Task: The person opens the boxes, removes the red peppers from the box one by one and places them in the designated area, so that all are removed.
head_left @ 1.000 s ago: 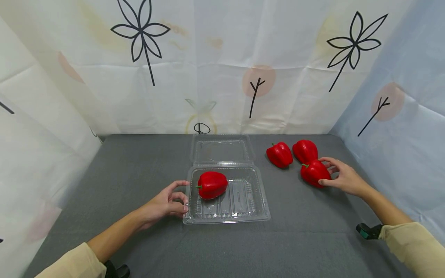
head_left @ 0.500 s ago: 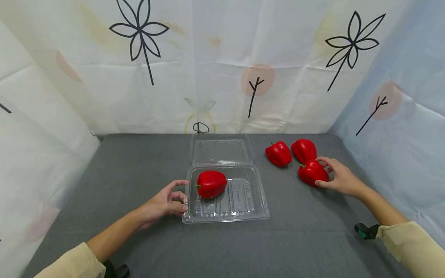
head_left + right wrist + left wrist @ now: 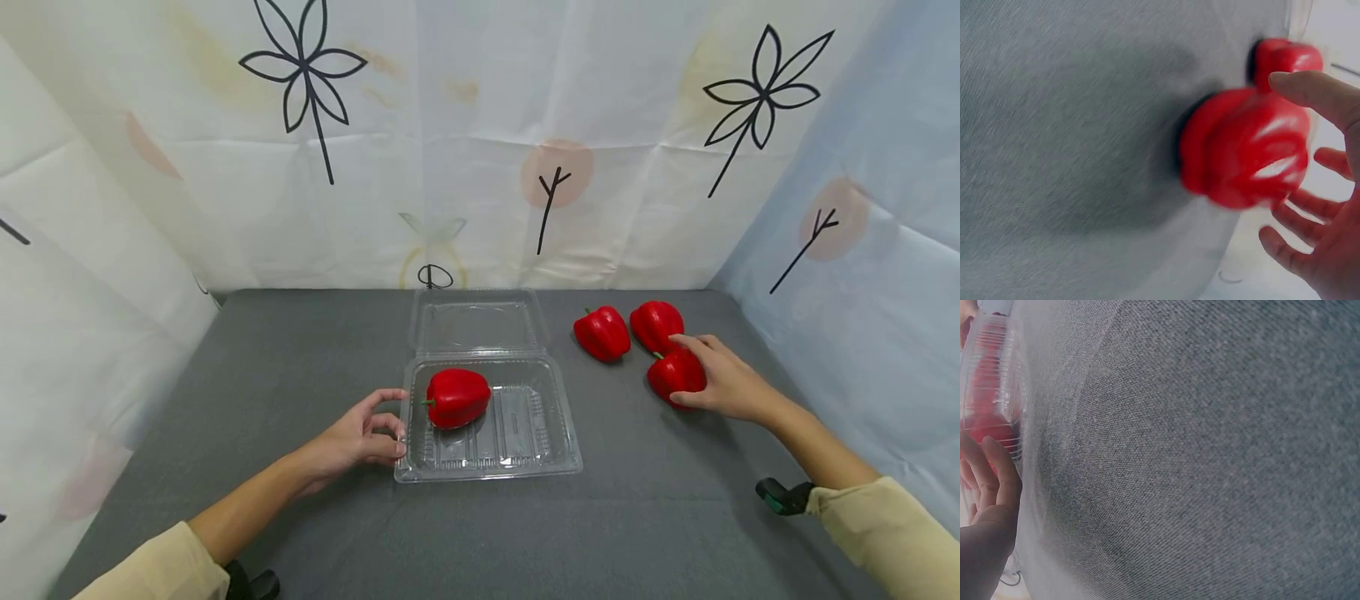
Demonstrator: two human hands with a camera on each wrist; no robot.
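A clear plastic clamshell container [image 3: 525,433] lies with its lid folded back, and one red bell pepper [image 3: 459,398] rests inside, at its left. My left hand [image 3: 348,442] touches the container's left edge with thumb and fingers spread along it. In the left wrist view, its fingertips [image 3: 999,450] are against the ribbed clear side. On the right, my right hand [image 3: 723,383] is curled round the nearest red bell pepper [image 3: 671,379], thumb on the near side and fingers on the far side. Two more bell peppers lie beyond: one [image 3: 656,325] directly behind, one [image 3: 602,335] further left.
A grey cloth [image 3: 315,350] covers the table. The container's transparent lid [image 3: 480,325] reaches toward the back edge. A patterned white curtain [image 3: 480,167] hangs behind, and bluish fabric [image 3: 885,317] closes off the right side.
My right hand has moved slightly left and further over the nearest bell pepper, which has barely shifted. The left hand and container have stayed in place.
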